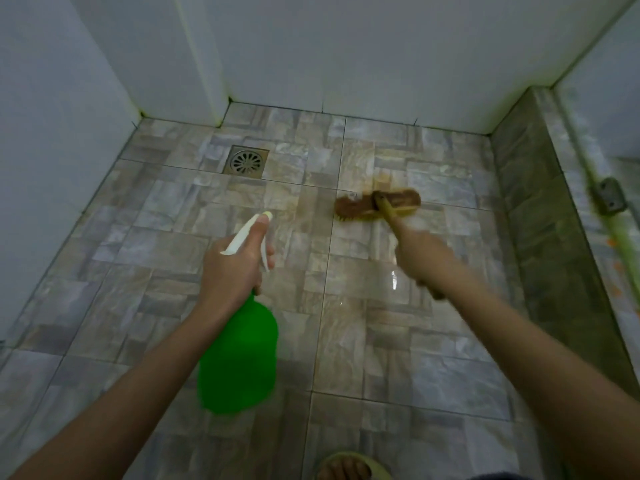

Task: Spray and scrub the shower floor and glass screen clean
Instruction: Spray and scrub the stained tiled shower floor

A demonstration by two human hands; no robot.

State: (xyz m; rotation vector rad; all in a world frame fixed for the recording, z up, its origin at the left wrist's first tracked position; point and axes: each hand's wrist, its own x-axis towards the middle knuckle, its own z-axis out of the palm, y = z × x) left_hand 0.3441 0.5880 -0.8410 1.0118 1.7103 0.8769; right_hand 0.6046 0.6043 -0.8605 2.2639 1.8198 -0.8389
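Dim, soft, wide-angle-bent view; glare on wet floor [393, 279]

You are standing in a home bathroom's shower stall: white tiled walls [346, 46] close in on a stone-patterned tile floor [156, 237], a square metal floor drain [246, 161] sits near the back corner, and a raised tiled kerb [540, 237] borders the right side.

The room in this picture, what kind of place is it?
Most likely a shower area in a bathroom. A square metal floor drain is set into the wet stone-look floor tiles, plain white tiled walls close it in, and a low tiled curb borders the right side.
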